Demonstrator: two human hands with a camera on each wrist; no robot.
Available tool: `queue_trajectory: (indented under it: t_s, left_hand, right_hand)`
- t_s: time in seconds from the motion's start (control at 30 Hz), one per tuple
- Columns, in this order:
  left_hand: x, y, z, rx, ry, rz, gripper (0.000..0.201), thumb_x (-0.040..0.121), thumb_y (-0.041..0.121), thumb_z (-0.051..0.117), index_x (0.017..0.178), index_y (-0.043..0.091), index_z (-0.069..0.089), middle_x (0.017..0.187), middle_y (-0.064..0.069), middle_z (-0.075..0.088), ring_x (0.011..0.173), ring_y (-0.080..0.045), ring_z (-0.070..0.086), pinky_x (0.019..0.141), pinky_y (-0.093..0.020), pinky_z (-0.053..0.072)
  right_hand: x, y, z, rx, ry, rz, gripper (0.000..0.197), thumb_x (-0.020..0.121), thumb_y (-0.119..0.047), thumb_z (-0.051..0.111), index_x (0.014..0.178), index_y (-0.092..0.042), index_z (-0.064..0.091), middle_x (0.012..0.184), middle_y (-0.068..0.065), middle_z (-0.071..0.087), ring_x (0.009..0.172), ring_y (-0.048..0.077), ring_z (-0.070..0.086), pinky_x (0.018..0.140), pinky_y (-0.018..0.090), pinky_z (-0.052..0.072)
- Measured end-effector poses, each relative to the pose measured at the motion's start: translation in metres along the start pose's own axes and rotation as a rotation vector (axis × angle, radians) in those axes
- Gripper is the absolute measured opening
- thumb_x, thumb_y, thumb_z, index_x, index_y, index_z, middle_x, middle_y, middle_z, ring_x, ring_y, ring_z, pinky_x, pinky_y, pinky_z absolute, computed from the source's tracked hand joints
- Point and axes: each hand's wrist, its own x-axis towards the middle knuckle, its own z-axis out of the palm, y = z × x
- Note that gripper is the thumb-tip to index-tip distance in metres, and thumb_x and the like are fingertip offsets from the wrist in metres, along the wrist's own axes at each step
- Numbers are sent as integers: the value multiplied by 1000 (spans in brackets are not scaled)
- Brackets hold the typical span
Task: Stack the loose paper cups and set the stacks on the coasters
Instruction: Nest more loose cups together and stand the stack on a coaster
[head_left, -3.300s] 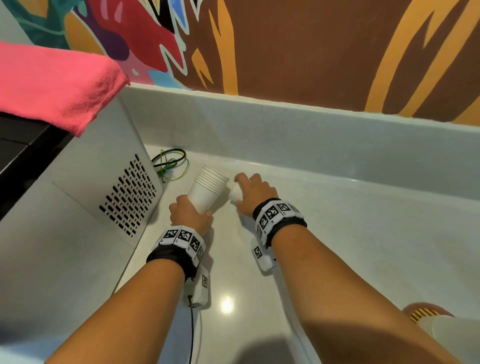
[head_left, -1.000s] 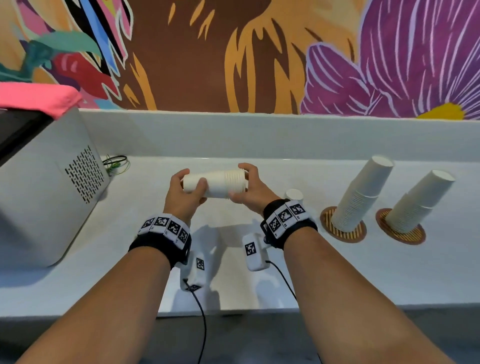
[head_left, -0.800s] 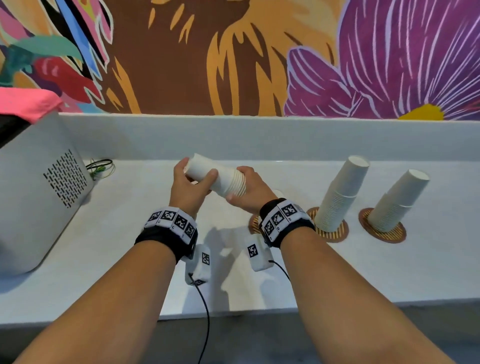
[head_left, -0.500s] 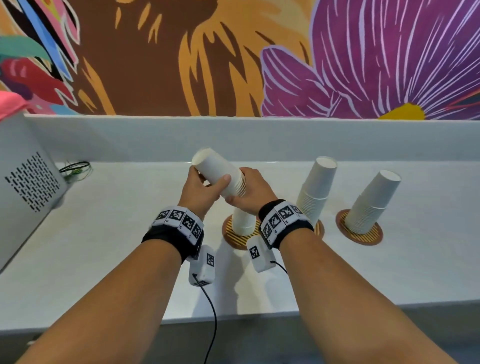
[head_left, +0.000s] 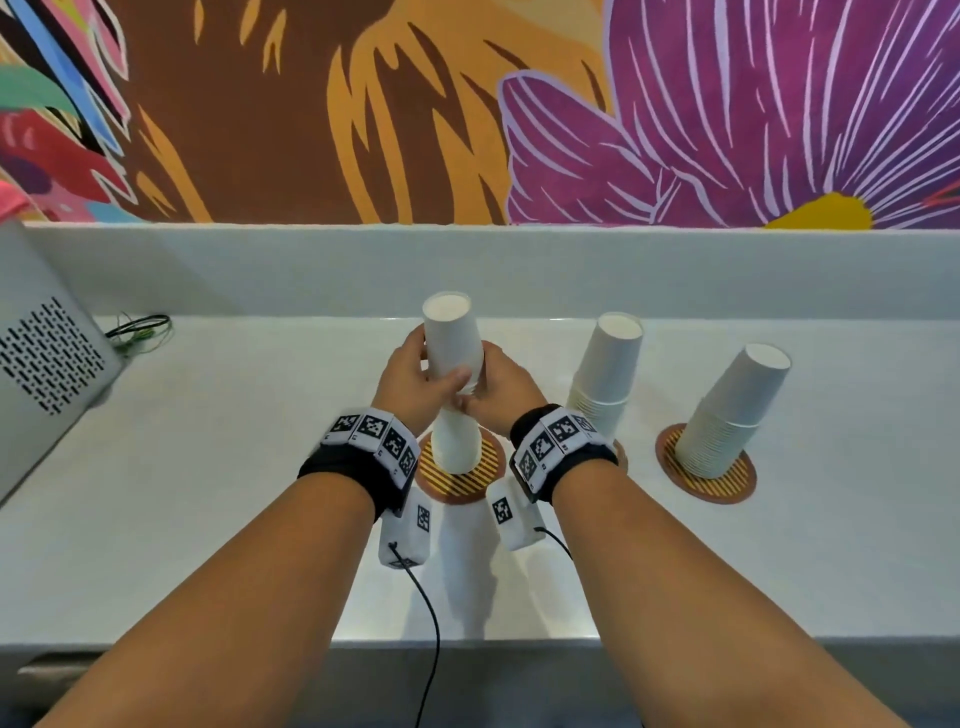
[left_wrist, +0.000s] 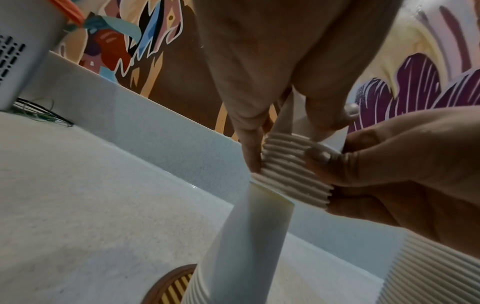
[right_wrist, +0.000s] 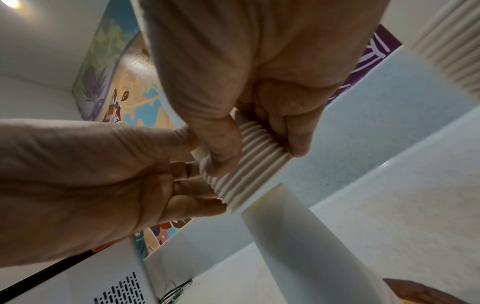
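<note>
Item: nested stack of paper cups (head_left: 451, 339), inverted, both hands' fingers curled round its ribbed rim band, left hand (head_left: 410, 384), right hand (head_left: 501, 392), directly over the partial stack (head_left: 456, 447) on the striped coaster (head_left: 485, 475); likely light, thin-walled, crushable—best gripped at rims.

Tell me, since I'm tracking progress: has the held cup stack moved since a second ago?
Yes. The held cup stack, then sideways left of the coasters, now stands upright, mouth down, above the cups on the left coaster.
</note>
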Motion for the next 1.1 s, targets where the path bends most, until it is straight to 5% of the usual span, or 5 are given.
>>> queue_trajectory:
  t_s: [0.27, 0.47, 1.1]
  left_hand:
    - [6, -30, -4, 91, -96, -65, 63, 84, 19, 72, 140, 23, 44, 128, -2, 59, 111, -19, 58, 87, -30, 44]
    - [7, -57, 1, 161, -193, -90, 64, 82, 23, 71, 139, 26, 42, 131, -1, 58, 120, -21, 56, 100, -45, 47]
    - [15, -78, 12, 209, -197, -112, 60, 84, 20, 69, 138, 22, 42, 132, -5, 58, 116, -26, 58, 94, -35, 45]
  right_hand:
    - [0, 20, 22, -34, -68, 115, 68, 80, -27, 74, 137, -14, 37, 127, 9, 59, 116, 28, 56, 93, 36, 46]
    - [0, 35, 41, 18, -132, 202, 74, 83, -22, 69, 143, -16, 26, 134, 9, 51, 121, 29, 51, 95, 37, 45]
    - [8, 51, 61, 45, -93, 262, 70, 86, -14, 64, 144, -16, 25, 134, 11, 48, 123, 30, 48, 102, 42, 42]
